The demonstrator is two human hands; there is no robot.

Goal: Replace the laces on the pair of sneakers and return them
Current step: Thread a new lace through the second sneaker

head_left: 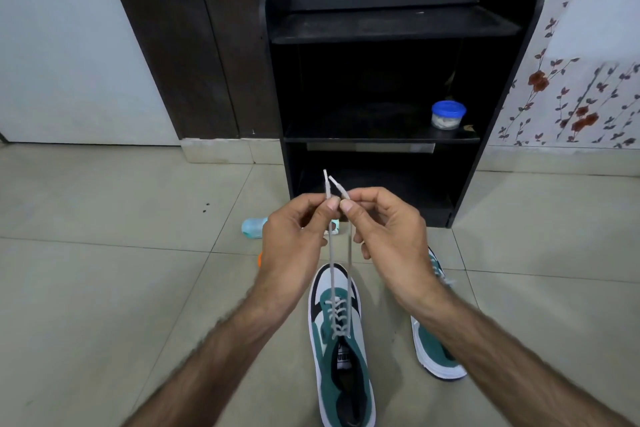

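A green, white and black sneaker (341, 354) lies on the tiled floor in front of me, toe pointing away. A grey lace (333, 267) is threaded through its lower eyelets and both ends run up taut. My left hand (294, 236) pinches one lace end between thumb and forefinger. My right hand (388, 225) pinches the other end, right beside it, and both tips stick up above the fingers. The second sneaker (436, 347) lies to the right, partly hidden behind my right forearm.
A black open shoe rack (491, 149) stands ahead against the wall, with a blue-lidded jar (448, 114) on its middle shelf. A pale blue bottle (254, 227) and something orange (259, 259) lie on the floor behind my left hand. A dark door is at the back left.
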